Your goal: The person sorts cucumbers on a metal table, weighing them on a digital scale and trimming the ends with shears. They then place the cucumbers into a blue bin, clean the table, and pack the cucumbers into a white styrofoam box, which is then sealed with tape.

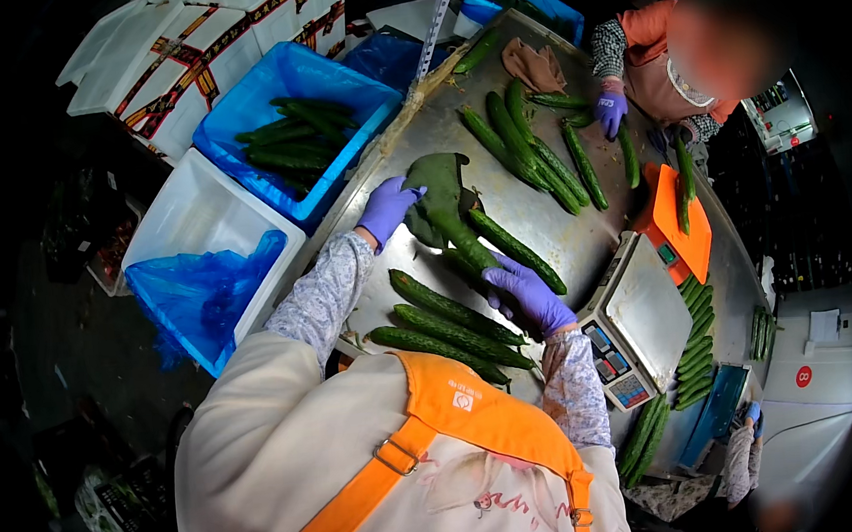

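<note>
In a purple glove, my left hand [390, 209] grips a dark green cloth [438, 180] that lies over the far part of a cucumber. My right hand [528, 292], gloved the same way, holds the near end of this cucumber [475, 253]. Another cucumber [517, 251] rests just beyond my right hand, and one more is partly hidden beneath the held one. Closer to my body, three cucumbers [449, 327] lie side by side on the metal table [419, 266].
Left of the table stand a blue-lined bin [378, 113] of cucumbers and a white bin [177, 202] with blue plastic. A digital scale [648, 317] and an orange scale [678, 211] are to the right. Across the table, a co-worker's gloved hand [611, 111] touches a cucumber.
</note>
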Motion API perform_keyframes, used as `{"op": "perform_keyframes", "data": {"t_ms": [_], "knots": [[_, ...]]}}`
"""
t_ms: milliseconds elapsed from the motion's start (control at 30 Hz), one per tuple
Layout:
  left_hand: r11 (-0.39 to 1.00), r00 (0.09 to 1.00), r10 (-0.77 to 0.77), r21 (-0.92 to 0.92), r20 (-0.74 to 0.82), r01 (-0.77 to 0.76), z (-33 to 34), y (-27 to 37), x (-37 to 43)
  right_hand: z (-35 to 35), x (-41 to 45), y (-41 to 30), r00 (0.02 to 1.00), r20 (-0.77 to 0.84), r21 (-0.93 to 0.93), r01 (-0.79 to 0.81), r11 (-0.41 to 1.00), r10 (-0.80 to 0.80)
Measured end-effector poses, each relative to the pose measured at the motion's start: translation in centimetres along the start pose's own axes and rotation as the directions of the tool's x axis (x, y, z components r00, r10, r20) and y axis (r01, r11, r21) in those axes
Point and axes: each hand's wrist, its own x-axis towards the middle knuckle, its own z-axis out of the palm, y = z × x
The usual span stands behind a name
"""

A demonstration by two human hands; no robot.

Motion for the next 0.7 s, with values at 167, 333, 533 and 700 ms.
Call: {"op": "perform_keyframes", "data": {"t_ms": [167,333,533,700], "knots": [[0.998,0.998,-0.068,-0.01,-0.005,0.068,0.3,1.0,-0.7,-1.9,-0.4,3.2,0.997,-0.049,0.104,0.065,0.992,-0.06],[0.999,0.998,-0.053,0.008,-0.029,0.053,0.6,2.0,-1.3,-3.5,0.9,6.8,0.662,-0.234,-0.915,0.099,0.392,-0.712],[0.985,0.998,-0.011,0.172,-0.069,0.023,0.0,1.0,-1.2,-2.1,-0.4,6.8,0.805,-0.134,-0.988,-0.066,0.137,-0.577],[0.993,0.997,0.076,0.091,-0.012,-0.074,-0.5,0.8,-1.2,-1.0,-0.2,6.8,0.869,-0.209,-0.968,-0.119,0.221,-0.448]]}}
